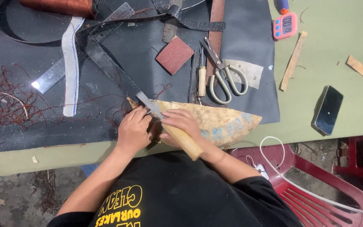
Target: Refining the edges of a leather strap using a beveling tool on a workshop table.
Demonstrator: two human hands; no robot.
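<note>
My right hand [182, 125] grips a knife [153, 107] by its pale wooden handle, the flat metal blade pointing up and left. My left hand [134, 129] rests close beside it, fingers curled by the blade's base at the left tip of a tan, curved leather piece [219, 122]. That piece lies across the near edge of a dark mat [127, 54], its right end showing blue marks. What the left fingers pinch is hidden.
On the mat lie scissors [221, 73], a small wooden-handled tool [201, 77], a reddish sanding block [174, 54], a steel ruler [49, 77], dark straps and red leather shavings [5, 101]. A phone [328, 110], a pink timer [285, 26] and wood strips sit right. A red plastic chair [316, 189] stands below.
</note>
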